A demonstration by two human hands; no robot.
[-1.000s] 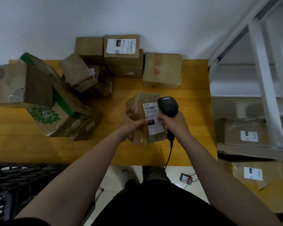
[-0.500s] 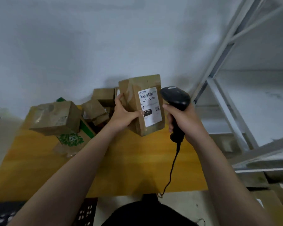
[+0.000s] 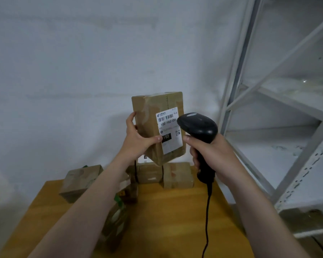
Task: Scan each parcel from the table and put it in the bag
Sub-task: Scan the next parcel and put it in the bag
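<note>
We grip one parcel (image 3: 149, 116) upright in our left hand (image 3: 138, 141), its label beside the scanner (image 3: 198, 126) clasped in our right hand (image 3: 215, 155): scanning appears under way, bagging not yet done, while several parcels (image 3: 177, 175) wait on the table (image 3: 175, 211) below both hands, no bag in view.

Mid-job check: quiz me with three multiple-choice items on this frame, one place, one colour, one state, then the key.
1. Where is the labelled parcel?
A) held up above the table
B) lying on the table
C) on the floor

2. What colour is the scanner?
A) white
B) black
C) yellow

3. What is the right hand doing?
A) hanging empty
B) pressing the table
C) gripping the scanner's handle

Key:
1 A, the left hand holds it in the air.
2 B, its head and handle are black.
3 C, its fingers wrap the handle.
</note>
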